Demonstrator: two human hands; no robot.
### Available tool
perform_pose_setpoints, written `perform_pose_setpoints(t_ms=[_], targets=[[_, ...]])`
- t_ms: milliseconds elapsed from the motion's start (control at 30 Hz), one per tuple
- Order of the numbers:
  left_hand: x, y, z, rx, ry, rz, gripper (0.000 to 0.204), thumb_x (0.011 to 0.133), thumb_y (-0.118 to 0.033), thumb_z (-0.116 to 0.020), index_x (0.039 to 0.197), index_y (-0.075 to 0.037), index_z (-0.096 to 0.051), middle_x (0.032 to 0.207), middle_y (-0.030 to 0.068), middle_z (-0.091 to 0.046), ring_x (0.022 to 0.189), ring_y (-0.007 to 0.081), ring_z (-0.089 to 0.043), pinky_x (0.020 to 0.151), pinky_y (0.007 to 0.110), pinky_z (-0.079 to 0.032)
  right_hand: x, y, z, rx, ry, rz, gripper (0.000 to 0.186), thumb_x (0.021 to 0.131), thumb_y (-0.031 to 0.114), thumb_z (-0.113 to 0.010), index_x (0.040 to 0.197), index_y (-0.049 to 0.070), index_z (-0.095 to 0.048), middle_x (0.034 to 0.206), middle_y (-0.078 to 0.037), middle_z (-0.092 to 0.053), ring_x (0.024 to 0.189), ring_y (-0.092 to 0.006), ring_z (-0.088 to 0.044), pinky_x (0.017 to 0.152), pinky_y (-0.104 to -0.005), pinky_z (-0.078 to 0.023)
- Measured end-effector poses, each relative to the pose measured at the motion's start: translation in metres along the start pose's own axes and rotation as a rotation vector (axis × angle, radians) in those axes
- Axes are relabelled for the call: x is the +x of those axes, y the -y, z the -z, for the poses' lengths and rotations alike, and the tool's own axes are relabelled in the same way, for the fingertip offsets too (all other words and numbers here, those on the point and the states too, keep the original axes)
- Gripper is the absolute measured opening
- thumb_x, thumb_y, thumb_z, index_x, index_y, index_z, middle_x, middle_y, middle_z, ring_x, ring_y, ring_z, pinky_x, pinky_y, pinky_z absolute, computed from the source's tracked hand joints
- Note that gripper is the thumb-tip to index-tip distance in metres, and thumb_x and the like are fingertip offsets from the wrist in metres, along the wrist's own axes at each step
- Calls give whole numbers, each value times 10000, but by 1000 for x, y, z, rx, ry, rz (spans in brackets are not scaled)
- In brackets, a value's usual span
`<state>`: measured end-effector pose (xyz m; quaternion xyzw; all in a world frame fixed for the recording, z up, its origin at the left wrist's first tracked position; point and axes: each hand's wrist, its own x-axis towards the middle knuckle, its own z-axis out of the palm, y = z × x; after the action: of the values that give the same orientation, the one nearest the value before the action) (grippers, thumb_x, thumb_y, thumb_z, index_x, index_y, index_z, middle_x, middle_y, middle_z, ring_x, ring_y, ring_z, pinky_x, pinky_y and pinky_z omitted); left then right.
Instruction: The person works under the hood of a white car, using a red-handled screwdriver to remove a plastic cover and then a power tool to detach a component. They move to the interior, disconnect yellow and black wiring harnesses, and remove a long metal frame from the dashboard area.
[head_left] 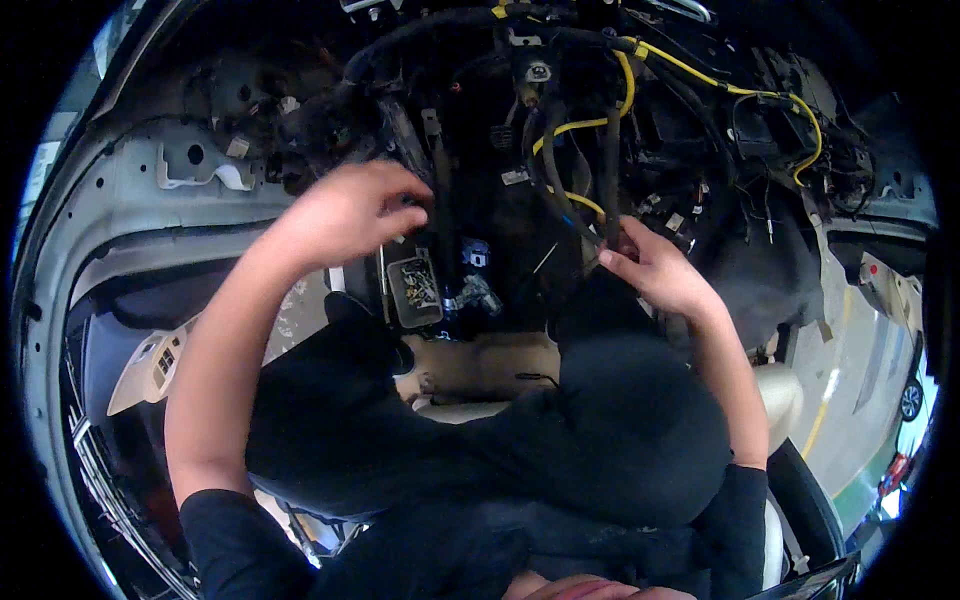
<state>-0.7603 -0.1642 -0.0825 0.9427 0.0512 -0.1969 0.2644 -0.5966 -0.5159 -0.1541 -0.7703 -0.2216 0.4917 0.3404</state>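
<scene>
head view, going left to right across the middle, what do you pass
beige door switch panel → left hand on a black wiring bundle → small grey tray of screws → right hand pinching a black cable → yellow wire loom

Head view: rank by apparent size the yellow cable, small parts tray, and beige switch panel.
1. Yellow cable: longest by far, though thin, running across the stripped dash.
2. Beige switch panel and small parts tray, below the left hand: look alike in size; fisheye bending at the rim makes ranking unsure.
</scene>
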Motion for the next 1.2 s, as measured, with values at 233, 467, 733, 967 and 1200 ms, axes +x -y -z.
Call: perform_pose_setpoints(t_ms=[233, 467, 733, 967, 1200], targets=[[-1, 0, -44, 109, 372, -87, 521, 967, -386, -674, 1357, -43, -631, 1322, 204, -649, 1234, 397, -616, 1063, 465, -490, -2, -58, -29, -702, -368, 310, 667, 835, 177, -808, 1417, 0, -535, 1360, -205, -611, 1321, -366, -535, 1119, -447, -414], [-17, 6, -8, 104, 195, 120, 488, 958, -390, -679, 1295, -37, -671, 1223, 207, -708, 1142, 372, -671, 989, 435, -525, 29, -105, -37, -1403, -425, 185, 261, 905, 203, -632, 1124, 73, -685, 1071, -117, -740, 1140, -278, -614, 998, -443, -417], [-67, 50, -6, 110, 246, 300, 496, 971, -430, -664, 1286, -48, -675, 1172, 200, -726, 1082, 362, -690, 942, 430, -537, 32, -85, -30, -1520, -420, 102, 226, 863, 160, -609, 1015, 87, -759, 919, -117, -753, 1045, -279, -674, 983, -509, -459], [-111, 67, -11, 41, 234, 448, 459, 979, -441, -651, 1193, -41, -718, 1143, 205, -731, 1086, 364, -688, 937, 437, -535, 45, -70, -19, -1473, -440, 182, 220, 889, 156, -581, 1028, 90, -738, 1029, -98, -747, 1061, -302, -673, 962, -563, -479], [-181, 95, -37, 32, 161, 528, 456, 979, -440, -647, 1199, -47, -720, 1157, 206, -732, 1081, 364, -692, 941, 445, -535, 3, 8, -19, -1112, -222, 208, 247, 904, 217, -662, 1045, 15, -669, 1088, -198, -693, 1059, -420, -657, 878, -517, -541]])
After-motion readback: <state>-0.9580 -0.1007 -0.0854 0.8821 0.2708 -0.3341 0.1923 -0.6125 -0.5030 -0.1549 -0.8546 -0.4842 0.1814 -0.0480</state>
